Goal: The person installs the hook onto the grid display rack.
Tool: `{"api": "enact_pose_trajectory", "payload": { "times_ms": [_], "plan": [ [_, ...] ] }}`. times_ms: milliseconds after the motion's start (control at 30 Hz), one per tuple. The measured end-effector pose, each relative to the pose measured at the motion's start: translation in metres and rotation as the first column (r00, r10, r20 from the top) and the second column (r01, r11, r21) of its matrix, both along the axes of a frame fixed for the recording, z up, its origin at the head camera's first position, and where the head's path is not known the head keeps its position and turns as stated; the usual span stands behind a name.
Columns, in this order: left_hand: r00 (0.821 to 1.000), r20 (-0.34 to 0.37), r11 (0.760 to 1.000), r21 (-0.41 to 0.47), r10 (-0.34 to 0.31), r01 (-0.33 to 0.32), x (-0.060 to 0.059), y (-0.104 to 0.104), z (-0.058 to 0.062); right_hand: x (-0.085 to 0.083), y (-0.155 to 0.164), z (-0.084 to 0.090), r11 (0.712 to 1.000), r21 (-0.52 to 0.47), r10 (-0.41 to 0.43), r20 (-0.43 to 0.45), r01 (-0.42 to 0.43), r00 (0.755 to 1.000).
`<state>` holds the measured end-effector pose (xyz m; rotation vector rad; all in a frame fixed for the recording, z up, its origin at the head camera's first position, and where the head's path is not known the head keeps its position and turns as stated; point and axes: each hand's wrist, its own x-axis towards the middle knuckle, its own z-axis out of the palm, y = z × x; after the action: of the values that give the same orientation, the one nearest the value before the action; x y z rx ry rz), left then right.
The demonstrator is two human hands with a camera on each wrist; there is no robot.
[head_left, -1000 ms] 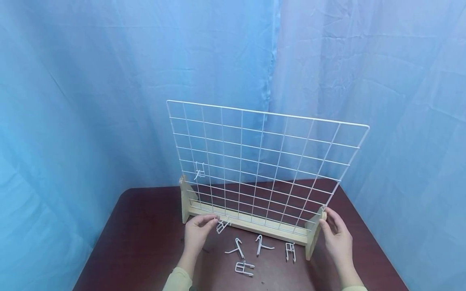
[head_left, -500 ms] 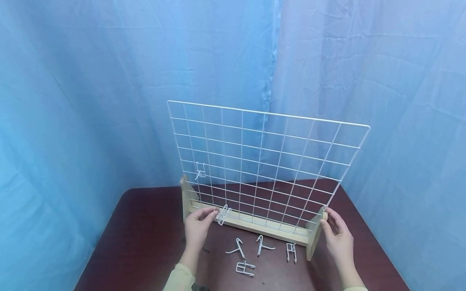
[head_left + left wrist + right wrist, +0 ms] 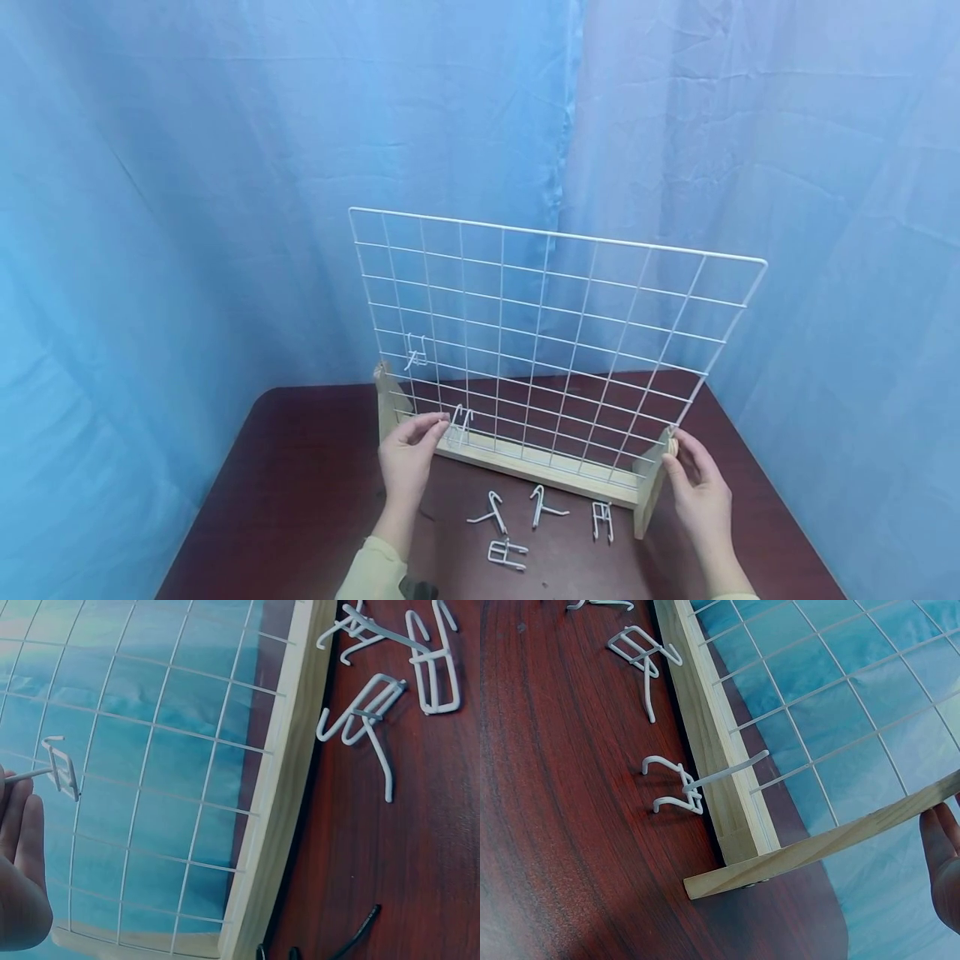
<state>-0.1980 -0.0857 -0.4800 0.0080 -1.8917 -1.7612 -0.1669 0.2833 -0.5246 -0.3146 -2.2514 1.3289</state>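
My left hand point(image 3: 407, 457) pinches the prong of a white wire hook point(image 3: 66, 776) between thumb and fingers. The hook's two bent ends point upward, close in front of the lower left part of a white wire grid panel point(image 3: 558, 234); whether they touch it I cannot tell. The panel stands upright in a light wooden base point(image 3: 543, 477). At its right end, my right hand point(image 3: 703, 492) grips the top of the wooden side piece point(image 3: 651, 492). Another white hook point(image 3: 416, 358) hangs on the panel at left, above my left hand.
Several loose white hooks lie on the dark red table in front of the base, among them one hook point(image 3: 507, 553) nearest me and one hook point(image 3: 675, 784) by the right side piece. A thin dark curved thing point(image 3: 358, 934) lies on the table. Blue curtains point(image 3: 465, 108) surround the table.
My left hand has raised the hook from below the base's front edge to the panel's lower wires, and its bent ends now point up. My right hand keeps its hold on the side piece.
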Motion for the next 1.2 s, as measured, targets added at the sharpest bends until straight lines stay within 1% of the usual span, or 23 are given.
{"api": "enact_pose_trajectory", "payload": {
  "times_ms": [100,133,167,367,433,633,800,933,1067,1200],
  "plan": [
    [1.000,-0.013,1.000,0.007,0.008,-0.007,0.007,0.004,0.017,0.000,0.000,0.000,1.000,0.002,0.002,0.008,-0.002,1.000],
    [1.000,-0.019,1.000,0.015,0.012,-0.012,0.008,0.004,0.019,0.000,0.000,0.000,1.000,0.002,0.002,0.010,-0.002,1.000],
    [1.000,-0.022,1.000,0.022,0.018,-0.017,0.008,0.005,0.021,0.000,0.001,0.000,1.000,0.002,0.003,0.011,-0.003,1.000],
    [0.994,-0.099,0.999,0.009,0.046,-0.045,0.005,0.007,0.029,-0.001,0.001,-0.002,1.000,-0.003,0.007,0.007,-0.007,1.000],
    [0.992,-0.115,0.999,0.009,0.053,-0.052,0.005,0.008,0.031,-0.001,0.001,-0.001,1.000,-0.003,0.008,0.009,-0.008,1.000],
    [0.987,-0.142,0.997,0.036,0.071,-0.066,0.002,0.009,0.039,-0.001,0.001,0.000,1.000,-0.006,0.008,0.016,-0.008,1.000],
    [0.983,-0.162,0.995,0.045,0.091,-0.084,-0.001,0.010,0.045,-0.001,0.001,0.000,1.000,-0.016,0.007,0.004,-0.007,1.000],
    [0.976,-0.193,0.995,0.040,0.101,-0.095,-0.003,0.011,0.047,-0.001,0.001,0.000,1.000,-0.014,0.007,0.005,-0.007,1.000],
    [0.972,-0.213,0.994,0.064,0.095,-0.083,-0.007,0.010,0.047,-0.001,0.001,0.000,1.000,-0.019,0.009,0.013,-0.009,1.000],
    [0.971,-0.218,0.992,0.097,0.101,-0.082,-0.019,0.008,0.037,0.000,0.001,0.000,1.000,-0.025,0.007,0.021,-0.006,1.000]
  ]
}}
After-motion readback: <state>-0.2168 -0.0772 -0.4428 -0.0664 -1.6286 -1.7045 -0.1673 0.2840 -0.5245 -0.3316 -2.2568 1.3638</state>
